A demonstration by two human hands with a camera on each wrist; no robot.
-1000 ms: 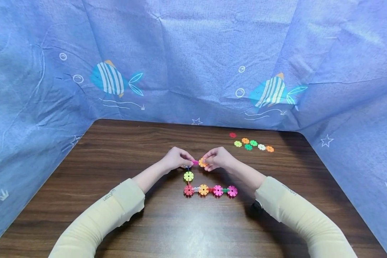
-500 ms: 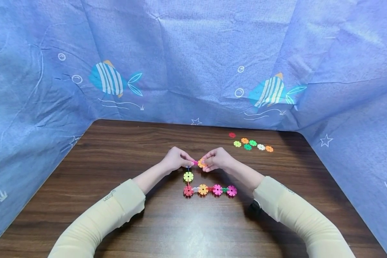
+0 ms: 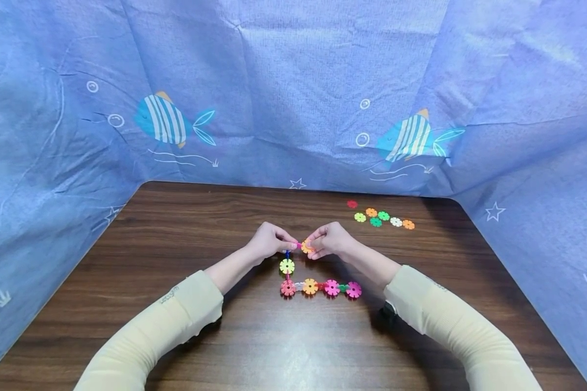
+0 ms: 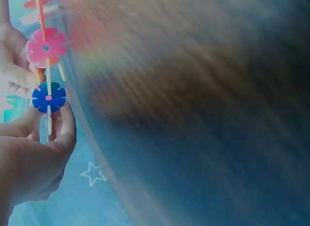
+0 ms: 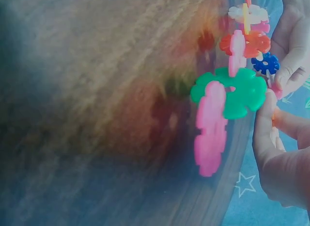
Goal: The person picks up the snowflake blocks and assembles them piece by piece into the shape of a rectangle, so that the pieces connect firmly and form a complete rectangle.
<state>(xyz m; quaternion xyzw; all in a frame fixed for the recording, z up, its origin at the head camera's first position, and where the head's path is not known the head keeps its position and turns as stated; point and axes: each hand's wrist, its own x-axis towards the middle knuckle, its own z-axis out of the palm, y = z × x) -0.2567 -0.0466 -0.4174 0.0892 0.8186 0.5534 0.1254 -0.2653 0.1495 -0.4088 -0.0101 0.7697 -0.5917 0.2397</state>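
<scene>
Flower-shaped plastic discs with notched rims are slotted together in an L-shaped chain. My left hand (image 3: pixel 270 240) pinches its far end, where a pink disc (image 3: pixel 299 245) stands edge-on just beyond a blue disc (image 4: pixel 43 104). Between thumb and fingers, my right hand (image 3: pixel 331 240) holds an orange disc (image 3: pixel 305 248) right up against that pink one. Nearer the body, the chain runs through a yellow disc (image 3: pixel 287 266) to a red disc (image 3: pixel 288 288) at the corner. From there the row goes right, ending past a green disc (image 5: pixel 244 95) in a pink disc (image 3: pixel 354 290).
Several loose discs lie at the table's back right, among them a white disc (image 3: pixel 396 222) and a red disc (image 3: pixel 352 204). The brown wooden table (image 3: pixel 200 217) meets a blue fish-print cloth (image 3: pixel 293 108) behind and at both sides.
Both hands stay almost in place, keeping the pink and orange discs together. The chain has shifted very slightly to the right in the head view.
</scene>
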